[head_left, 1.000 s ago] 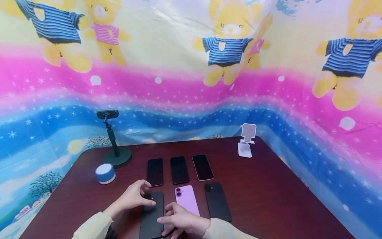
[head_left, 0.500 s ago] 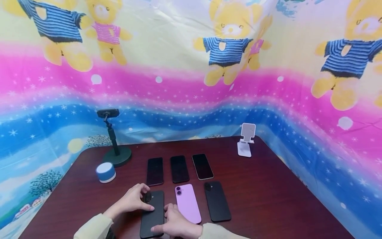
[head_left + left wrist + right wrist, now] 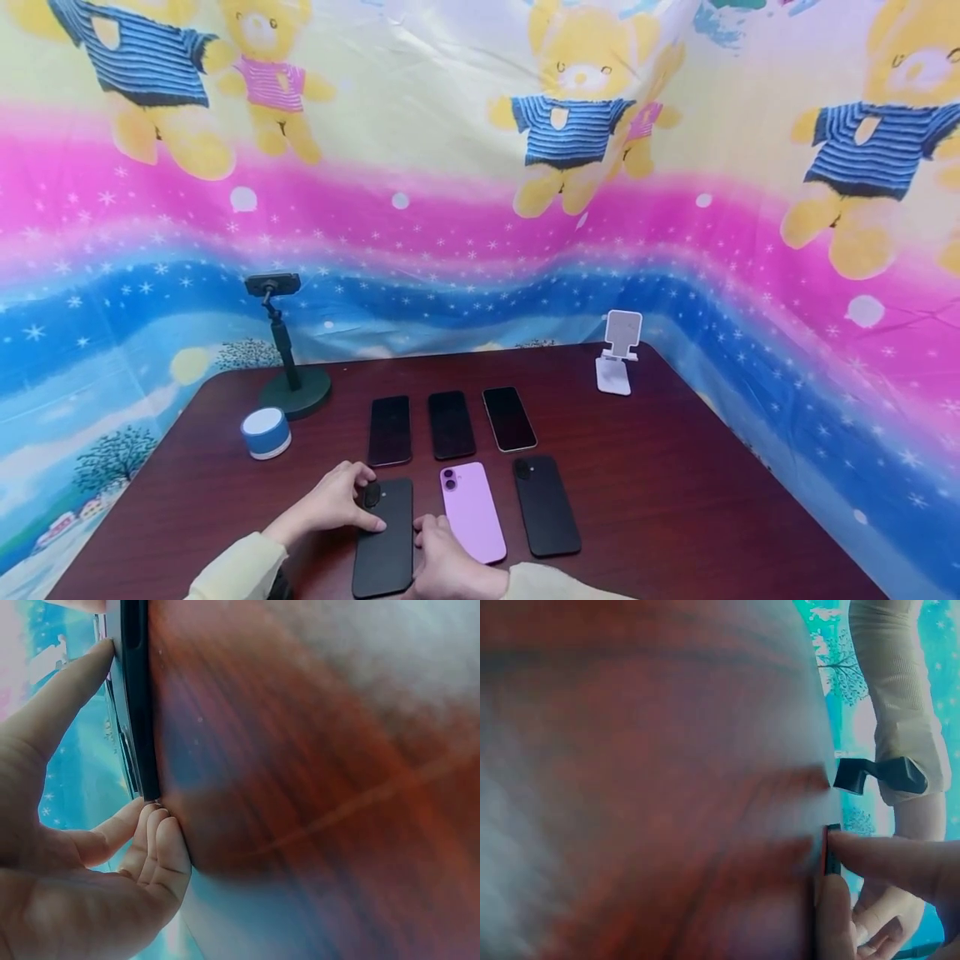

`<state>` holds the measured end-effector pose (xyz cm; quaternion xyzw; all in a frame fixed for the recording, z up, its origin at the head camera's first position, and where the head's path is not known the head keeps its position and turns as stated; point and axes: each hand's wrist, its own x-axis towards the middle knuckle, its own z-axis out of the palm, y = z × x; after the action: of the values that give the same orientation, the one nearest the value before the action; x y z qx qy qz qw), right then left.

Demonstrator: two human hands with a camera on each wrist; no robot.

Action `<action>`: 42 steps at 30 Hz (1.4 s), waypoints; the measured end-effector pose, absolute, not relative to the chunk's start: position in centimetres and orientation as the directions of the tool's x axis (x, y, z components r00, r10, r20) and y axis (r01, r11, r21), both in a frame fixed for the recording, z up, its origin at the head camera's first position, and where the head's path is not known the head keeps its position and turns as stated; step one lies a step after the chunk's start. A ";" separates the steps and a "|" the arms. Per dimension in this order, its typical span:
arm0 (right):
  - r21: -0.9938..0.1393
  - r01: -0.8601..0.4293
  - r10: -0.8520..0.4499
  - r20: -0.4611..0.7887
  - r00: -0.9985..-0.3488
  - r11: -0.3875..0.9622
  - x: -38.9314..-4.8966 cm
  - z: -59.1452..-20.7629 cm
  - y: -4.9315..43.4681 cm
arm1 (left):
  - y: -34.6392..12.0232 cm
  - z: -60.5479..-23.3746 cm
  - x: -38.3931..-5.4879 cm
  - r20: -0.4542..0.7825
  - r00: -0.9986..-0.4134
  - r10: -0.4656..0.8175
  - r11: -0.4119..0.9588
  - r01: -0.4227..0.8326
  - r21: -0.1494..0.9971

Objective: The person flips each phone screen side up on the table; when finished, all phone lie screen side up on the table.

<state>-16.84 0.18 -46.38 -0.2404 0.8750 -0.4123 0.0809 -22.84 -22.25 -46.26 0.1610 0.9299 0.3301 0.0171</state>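
Observation:
A black smartphone (image 3: pixel 386 550) lies back up at the left of the front row, camera bump at its upper left. My left hand (image 3: pixel 332 502) grips its upper left part, thumb on the back and fingers curled at the edge. In the left wrist view the phone's side (image 3: pixel 136 705) shows between thumb and fingers. My right hand (image 3: pixel 448 560) holds the phone's lower right edge, between this phone and a purple smartphone (image 3: pixel 474 512). Right fingers touch the phone's edge (image 3: pixel 832 859) in the right wrist view. The right thumb is mostly hidden in the head view.
Right of the purple phone lies another black phone (image 3: pixel 547 506). Behind are three dark-screened phones (image 3: pixel 390 430) (image 3: pixel 452 425) (image 3: pixel 510 418). A blue-and-white round box (image 3: pixel 266 433), a dark green phone stand (image 3: pixel 296 393) and a white stand (image 3: pixel 617 367) stand on the brown table (image 3: pixel 675 492).
My right hand has moved left and down against the black phone's edge, uncovering the purple phone. The left hand has shifted slightly, and the black phone's camera bump now shows.

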 end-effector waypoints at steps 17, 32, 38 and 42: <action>-0.853 -0.331 -0.439 0.136 -0.888 0.404 -16.7 -47.4 0.5 | -21.9 -45.9 -23.3 0.029 -0.953 0.300 0.752 0.255 0.608; -0.903 -0.237 -0.474 0.042 -0.880 0.359 -17.2 -47.1 0.6 | -22.1 -44.6 -24.0 -0.080 -0.966 0.245 0.732 0.130 0.669; -0.871 -0.270 -0.471 0.051 -0.880 0.410 -17.1 -47.2 0.6 | -21.7 -44.7 -24.0 -0.062 -0.975 0.215 0.745 0.122 0.656; -0.842 -0.289 -0.473 0.046 -0.880 0.456 -17.1 -47.0 0.7 | -21.7 -44.9 -24.1 -0.062 -0.975 0.213 0.708 0.110 0.698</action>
<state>-17.08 0.69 -47.02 -0.2246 0.8477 -0.4704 0.0977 -24.11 -21.70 -44.86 0.0878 0.9214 0.3722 0.0689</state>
